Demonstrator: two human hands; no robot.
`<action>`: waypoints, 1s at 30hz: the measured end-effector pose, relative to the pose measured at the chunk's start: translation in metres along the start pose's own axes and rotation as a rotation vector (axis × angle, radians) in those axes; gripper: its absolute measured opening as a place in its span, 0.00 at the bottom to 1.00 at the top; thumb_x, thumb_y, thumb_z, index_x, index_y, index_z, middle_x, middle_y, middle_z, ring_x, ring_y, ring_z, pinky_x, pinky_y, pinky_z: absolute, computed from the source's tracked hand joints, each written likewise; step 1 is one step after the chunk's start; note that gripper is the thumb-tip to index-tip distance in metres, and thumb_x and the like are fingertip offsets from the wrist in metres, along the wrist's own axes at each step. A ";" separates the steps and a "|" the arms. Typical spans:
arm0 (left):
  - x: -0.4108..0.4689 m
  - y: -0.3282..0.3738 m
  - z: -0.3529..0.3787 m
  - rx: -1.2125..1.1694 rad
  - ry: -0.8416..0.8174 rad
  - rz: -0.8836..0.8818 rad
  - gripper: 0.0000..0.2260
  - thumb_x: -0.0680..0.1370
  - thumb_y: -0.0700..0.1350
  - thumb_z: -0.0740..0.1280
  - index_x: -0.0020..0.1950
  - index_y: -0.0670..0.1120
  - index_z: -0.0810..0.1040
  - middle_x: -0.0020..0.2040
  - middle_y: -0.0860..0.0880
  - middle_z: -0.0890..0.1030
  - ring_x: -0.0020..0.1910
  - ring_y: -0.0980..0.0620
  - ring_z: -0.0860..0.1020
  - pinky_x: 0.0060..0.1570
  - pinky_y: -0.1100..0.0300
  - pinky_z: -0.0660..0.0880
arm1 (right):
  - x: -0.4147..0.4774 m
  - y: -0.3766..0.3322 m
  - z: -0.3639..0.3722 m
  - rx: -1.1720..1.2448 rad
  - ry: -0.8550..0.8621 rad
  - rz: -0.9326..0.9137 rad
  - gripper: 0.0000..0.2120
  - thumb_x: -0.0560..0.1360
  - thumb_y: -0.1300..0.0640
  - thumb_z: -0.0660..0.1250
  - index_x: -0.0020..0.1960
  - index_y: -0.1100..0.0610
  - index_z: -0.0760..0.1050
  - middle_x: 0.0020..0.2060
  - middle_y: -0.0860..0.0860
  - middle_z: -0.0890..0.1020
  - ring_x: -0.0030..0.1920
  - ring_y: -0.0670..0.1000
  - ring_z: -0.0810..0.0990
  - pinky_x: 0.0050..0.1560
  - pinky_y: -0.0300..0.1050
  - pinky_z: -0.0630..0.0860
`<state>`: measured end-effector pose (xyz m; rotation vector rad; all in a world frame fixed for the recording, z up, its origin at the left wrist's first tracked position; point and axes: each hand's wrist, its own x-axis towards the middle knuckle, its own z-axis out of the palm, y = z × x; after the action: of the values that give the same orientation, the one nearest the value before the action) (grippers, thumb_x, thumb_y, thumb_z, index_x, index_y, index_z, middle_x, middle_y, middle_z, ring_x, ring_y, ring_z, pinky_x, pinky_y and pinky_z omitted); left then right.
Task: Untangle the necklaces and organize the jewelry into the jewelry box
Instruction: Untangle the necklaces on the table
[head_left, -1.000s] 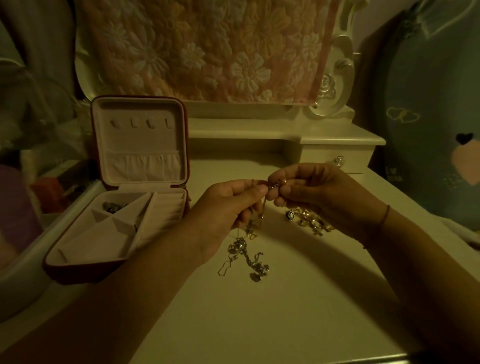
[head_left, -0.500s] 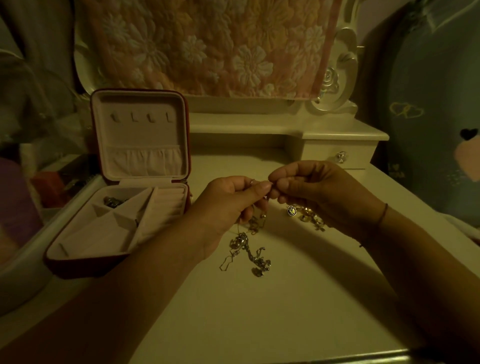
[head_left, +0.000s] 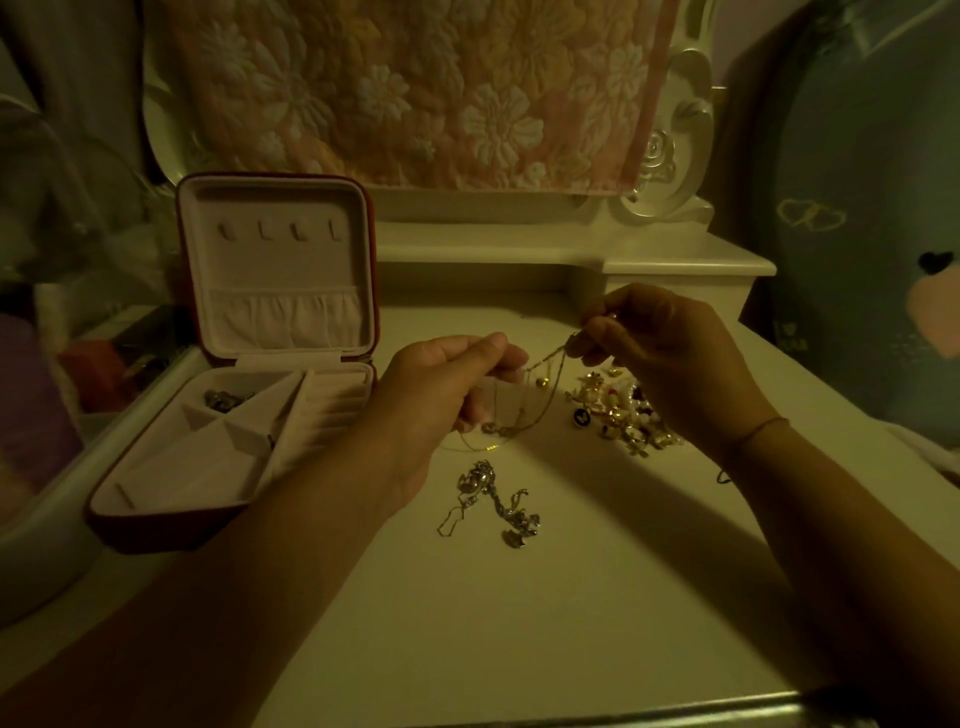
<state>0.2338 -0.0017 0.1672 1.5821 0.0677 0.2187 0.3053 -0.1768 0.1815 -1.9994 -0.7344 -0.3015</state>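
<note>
A thin gold necklace chain (head_left: 543, 387) stretches between my two hands above the white table. My left hand (head_left: 441, 395) pinches one part of it and my right hand (head_left: 660, 353) pinches another, a little higher and to the right. Loops of the chain hang down to the table below my left hand. A tangle of silver chains and charms (head_left: 493, 504) lies on the table in front of my hands. A heap of gold and pearl jewelry (head_left: 618, 410) lies under my right hand. The red jewelry box (head_left: 156, 525) stands open at the left, with a small dark piece (head_left: 223, 400) in one back compartment.
The white dressing table (head_left: 519, 623) has a raised shelf with a small drawer (head_left: 691, 270) at the back. A floral cloth (head_left: 415, 88) hangs over the mirror frame behind. A grey-blue plush cushion (head_left: 872, 234) sits at the right. Clutter lies beyond the table's left edge.
My hands have drawn apart, my right hand up and to the right, and the gold chain is now pulled out between them. The silver tangle lies free on the table.
</note>
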 end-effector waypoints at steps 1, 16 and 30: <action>0.000 0.000 -0.001 -0.012 0.014 0.012 0.10 0.80 0.46 0.62 0.49 0.45 0.82 0.47 0.48 0.84 0.25 0.59 0.67 0.25 0.70 0.66 | 0.000 0.001 0.000 -0.018 0.013 0.000 0.05 0.78 0.59 0.61 0.49 0.56 0.75 0.39 0.44 0.82 0.37 0.37 0.79 0.40 0.28 0.73; 0.002 0.002 -0.004 -0.043 0.087 -0.005 0.12 0.82 0.47 0.58 0.47 0.44 0.78 0.42 0.48 0.85 0.22 0.59 0.65 0.22 0.69 0.62 | -0.003 -0.013 -0.001 0.655 -0.144 0.313 0.12 0.82 0.54 0.49 0.45 0.59 0.65 0.35 0.57 0.83 0.26 0.51 0.76 0.29 0.41 0.75; 0.002 0.003 0.001 -0.053 -0.050 -0.135 0.16 0.83 0.47 0.53 0.37 0.45 0.66 0.22 0.51 0.68 0.14 0.60 0.55 0.16 0.71 0.51 | -0.001 -0.006 -0.006 0.664 -0.109 0.242 0.15 0.82 0.53 0.49 0.41 0.56 0.68 0.36 0.54 0.83 0.36 0.48 0.75 0.37 0.39 0.69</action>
<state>0.2356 -0.0026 0.1699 1.5231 0.1282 0.0745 0.3014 -0.1798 0.1888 -1.4511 -0.5543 0.1822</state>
